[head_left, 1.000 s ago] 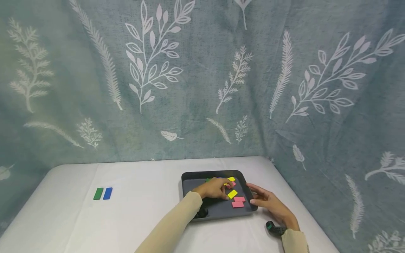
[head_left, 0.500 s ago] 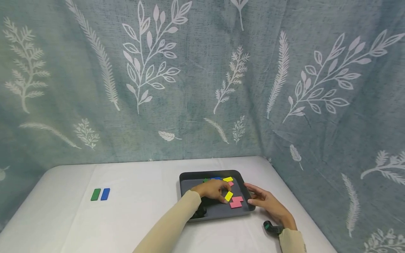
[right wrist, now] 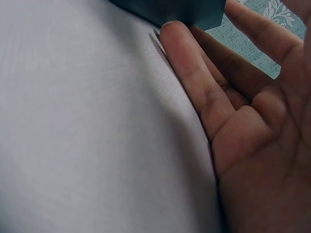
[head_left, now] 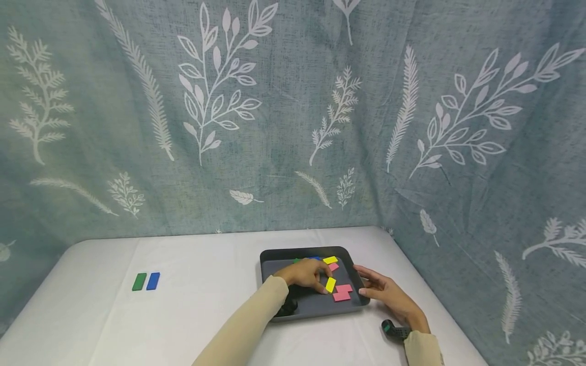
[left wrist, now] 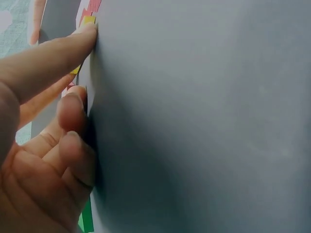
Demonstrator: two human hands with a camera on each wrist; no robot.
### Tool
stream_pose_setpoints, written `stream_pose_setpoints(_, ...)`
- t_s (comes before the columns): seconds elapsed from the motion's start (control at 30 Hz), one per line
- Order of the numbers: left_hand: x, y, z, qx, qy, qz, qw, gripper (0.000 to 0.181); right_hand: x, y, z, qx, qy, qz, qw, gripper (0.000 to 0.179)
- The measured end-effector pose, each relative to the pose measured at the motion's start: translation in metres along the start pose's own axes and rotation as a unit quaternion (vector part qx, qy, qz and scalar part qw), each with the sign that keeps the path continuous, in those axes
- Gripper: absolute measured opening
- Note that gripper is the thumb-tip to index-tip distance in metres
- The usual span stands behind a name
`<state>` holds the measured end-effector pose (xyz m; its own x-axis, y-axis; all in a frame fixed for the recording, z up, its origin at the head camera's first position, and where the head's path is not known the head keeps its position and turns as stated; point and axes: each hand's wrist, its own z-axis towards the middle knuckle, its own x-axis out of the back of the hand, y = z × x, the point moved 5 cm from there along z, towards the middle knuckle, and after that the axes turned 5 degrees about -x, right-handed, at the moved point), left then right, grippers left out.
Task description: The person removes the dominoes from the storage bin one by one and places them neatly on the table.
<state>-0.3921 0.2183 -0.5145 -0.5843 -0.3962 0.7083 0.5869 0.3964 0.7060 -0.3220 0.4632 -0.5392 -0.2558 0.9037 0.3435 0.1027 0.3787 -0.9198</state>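
My left hand (head_left: 304, 274) reaches into the dark grey tray (head_left: 316, 307). Its thumb and index finger pinch a small flat yellow tile (head_left: 330, 285) low over the tray floor. In the left wrist view, the yellow tile (left wrist: 89, 19) shows partly behind the thumb, and the other fingers are curled. Two pink tiles (head_left: 341, 296) lie touching, just right of the held one. My right hand (head_left: 389, 295) rests at the tray's right side, fingertips against the outer wall. In the right wrist view, the fingers of the right hand (right wrist: 252, 126) are extended along the dark wall.
Farther back in the tray are another yellow tile (head_left: 330, 260), a pink tile (head_left: 333, 267), and blue (head_left: 315, 257) and green (head_left: 296, 261) pieces partly behind my left hand. A green tile (head_left: 139, 281) and a blue tile (head_left: 153, 281) lie on the white table (head_left: 206, 284) at left.
The thumb and index finger of my left hand have closed on the yellow tile, which has turned and shifted slightly toward that hand. My right hand has stayed at the tray's side.
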Motion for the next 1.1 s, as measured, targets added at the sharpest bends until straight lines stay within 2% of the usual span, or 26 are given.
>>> stream_pose_setpoints(0.27,0.007,0.002,-0.006,0.012,0.023,-0.028,0.9993,0.046,-0.003,-0.001,0.002,-0.003,0.002,-0.001,1.0,0.068)
stream_pose_setpoints(0.4,0.012,0.005,-0.008,0.004,0.026,-0.044,0.9987,0.044,-0.003,0.0,0.003,-0.018,0.008,-0.008,0.9998,0.069)
stream_pose_setpoints(0.67,0.027,0.009,-0.012,-0.019,0.043,-0.03,0.9984,0.045,-0.003,-0.001,0.002,-0.025,0.012,-0.016,0.9995,0.07)
stream_pose_setpoints(0.93,0.043,0.007,-0.024,-0.029,0.067,-0.083,0.9938,0.042,-0.002,0.002,0.003,-0.028,0.017,-0.011,0.9994,0.07)
stream_pose_setpoints(1.1,0.053,0.009,-0.032,-0.041,0.079,-0.099,0.9911,0.043,0.0,0.002,0.002,-0.027,0.021,-0.014,0.9993,0.07)
